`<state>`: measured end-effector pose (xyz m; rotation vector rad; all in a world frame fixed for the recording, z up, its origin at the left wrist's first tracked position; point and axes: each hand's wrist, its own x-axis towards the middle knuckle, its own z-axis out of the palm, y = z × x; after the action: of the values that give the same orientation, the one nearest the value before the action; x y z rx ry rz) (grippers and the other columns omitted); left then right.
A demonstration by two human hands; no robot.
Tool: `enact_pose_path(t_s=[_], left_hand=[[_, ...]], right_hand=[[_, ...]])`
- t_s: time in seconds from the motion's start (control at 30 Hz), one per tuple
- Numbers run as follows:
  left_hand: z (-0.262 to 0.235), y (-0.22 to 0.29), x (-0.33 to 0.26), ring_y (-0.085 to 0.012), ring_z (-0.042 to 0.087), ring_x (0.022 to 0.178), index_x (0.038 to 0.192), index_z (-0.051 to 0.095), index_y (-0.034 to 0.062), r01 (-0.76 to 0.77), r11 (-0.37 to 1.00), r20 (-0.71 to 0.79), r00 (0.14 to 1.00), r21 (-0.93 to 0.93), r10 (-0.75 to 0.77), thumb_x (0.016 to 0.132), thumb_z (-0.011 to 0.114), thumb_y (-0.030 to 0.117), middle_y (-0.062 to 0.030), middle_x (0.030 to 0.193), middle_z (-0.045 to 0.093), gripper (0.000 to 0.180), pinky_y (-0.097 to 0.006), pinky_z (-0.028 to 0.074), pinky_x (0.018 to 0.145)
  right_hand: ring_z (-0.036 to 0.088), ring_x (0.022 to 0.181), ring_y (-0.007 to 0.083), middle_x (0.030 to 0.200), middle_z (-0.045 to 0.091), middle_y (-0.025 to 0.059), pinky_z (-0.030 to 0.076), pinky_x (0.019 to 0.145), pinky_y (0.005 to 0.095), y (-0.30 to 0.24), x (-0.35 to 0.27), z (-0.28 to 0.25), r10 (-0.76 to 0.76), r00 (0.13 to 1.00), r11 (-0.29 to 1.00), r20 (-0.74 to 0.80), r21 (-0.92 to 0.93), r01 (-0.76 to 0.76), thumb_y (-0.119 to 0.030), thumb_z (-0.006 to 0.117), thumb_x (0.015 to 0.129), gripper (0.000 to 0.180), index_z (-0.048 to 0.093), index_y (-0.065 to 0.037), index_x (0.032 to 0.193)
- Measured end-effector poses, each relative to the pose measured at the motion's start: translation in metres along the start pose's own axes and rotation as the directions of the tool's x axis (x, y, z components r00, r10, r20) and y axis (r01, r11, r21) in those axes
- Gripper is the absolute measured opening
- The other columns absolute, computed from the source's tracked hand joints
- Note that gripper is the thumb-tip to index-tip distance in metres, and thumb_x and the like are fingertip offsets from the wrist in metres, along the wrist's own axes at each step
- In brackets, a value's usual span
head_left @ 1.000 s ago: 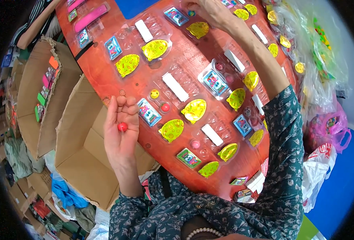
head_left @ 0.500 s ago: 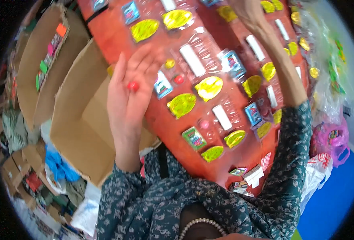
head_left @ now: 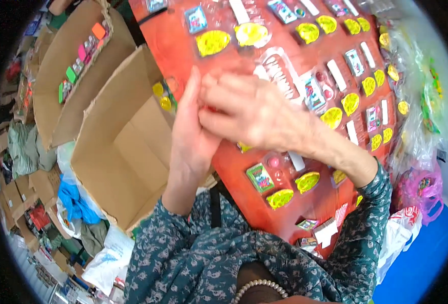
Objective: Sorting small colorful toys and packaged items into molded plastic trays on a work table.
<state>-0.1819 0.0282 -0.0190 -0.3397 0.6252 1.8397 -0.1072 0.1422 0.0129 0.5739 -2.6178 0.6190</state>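
Over the red table (head_left: 170, 48) my left hand (head_left: 186, 134) is cupped palm up, thumb raised. My right hand (head_left: 259, 111) comes across from the right, its curled fingers pressed into the left palm. A sliver of a small red ball (head_left: 211, 108) shows between them; the rest is hidden. Clear plastic blister trays lie around and beneath the hands. They hold oval yellow foil packs (head_left: 212, 43), white sticks (head_left: 337, 74), small flat blue packets (head_left: 196, 19) and little balls. Nearest the front are a green packet (head_left: 260, 178) and a pink ball (head_left: 273, 162).
An open cardboard box (head_left: 100, 157) stands left of the table, with another box (head_left: 56, 96) behind it. Small cards (head_left: 325, 230) lie at the table's near end. Clear plastic (head_left: 416, 86) and a pink bag (head_left: 419, 187) are on the right.
My right hand has come back from the far right side of the trays to my left palm, where the red ball lay openly. The view has shifted slightly.
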Motion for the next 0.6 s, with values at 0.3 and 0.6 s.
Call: enact_pose_path(t_s=[0.3, 0.6], left_hand=[[0.003, 0.006, -0.006, -0.0237, 0.049, 0.109, 0.114, 0.046, -0.0034, -0.07, 0.996, 0.096, 0.993, -0.056, 0.075, 0.095, 0.029, 0.036, -0.0166, 0.114, 0.053, 0.047, -0.036, 0.036, 0.096], [-0.007, 0.024, 0.003, -0.0201, 0.052, 0.101, 0.109, 0.048, -0.0041, -0.579, 0.672, 0.092, 0.785, 0.462, 0.613, 0.091, 0.045, 0.02, -0.0142, 0.109, 0.053, 0.03, -0.032, 0.042, 0.086]], right_hand=[[0.055, 0.077, 0.0238, 0.078, 0.053, 0.0104, 0.047, 0.065, 0.0296, 0.004, 0.009, 0.004, 0.11, 0.994, 0.975, -0.029, -0.19, -0.113, -0.009, 0.056, 0.063, 0.016, 0.055, 0.0, 0.077], [0.057, 0.077, 0.0312, 0.077, 0.055, 0.0128, 0.048, 0.065, 0.039, 0.123, 0.04, -0.007, 0.218, 0.91, 0.912, -0.352, -0.258, -0.318, -0.003, 0.057, 0.065, 0.009, 0.056, -0.001, 0.073]])
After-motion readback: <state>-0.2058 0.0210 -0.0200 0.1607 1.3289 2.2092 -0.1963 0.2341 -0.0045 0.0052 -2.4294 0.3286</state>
